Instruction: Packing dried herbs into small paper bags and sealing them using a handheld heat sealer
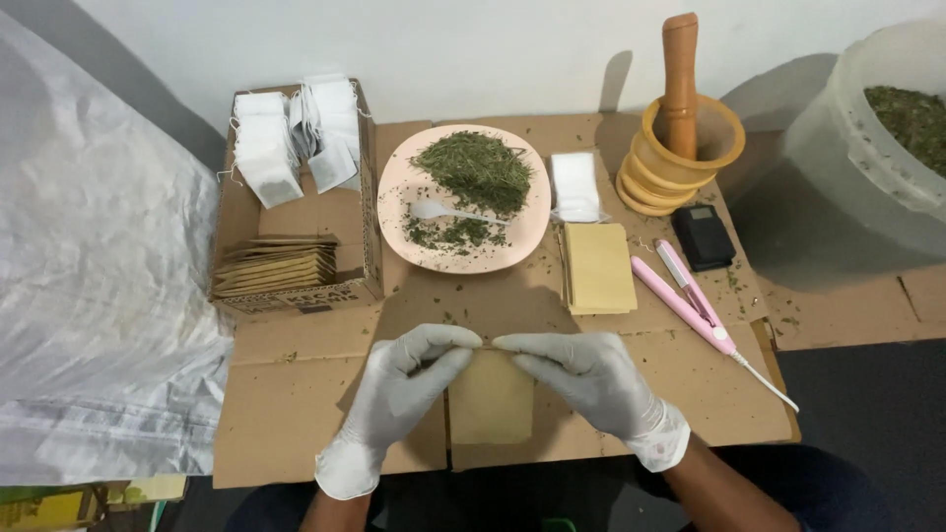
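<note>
Both hands wear white gloves. My left hand [399, 389] and my right hand [586, 379] pinch the top edge of a small tan paper pouch [491, 399], which hangs down between them over the cardboard sheet [296, 414]. The fingertips of both hands meet at the pouch's upper rim. Beyond them a pink plate [394, 222] carries a heap of dried green herb [473, 169] and a white plastic spoon [439, 211]. A stack of tan pouches [598, 268] lies right of the plate.
An open cardboard box [365, 177] at the left holds white tea bags [266, 153] and tan pouches [271, 268]. White filter bags [574, 185], a wooden mortar and pestle [680, 138], a black scale [702, 236], a pink heat sealer [685, 300] and a tub of herb [867, 148] stand right.
</note>
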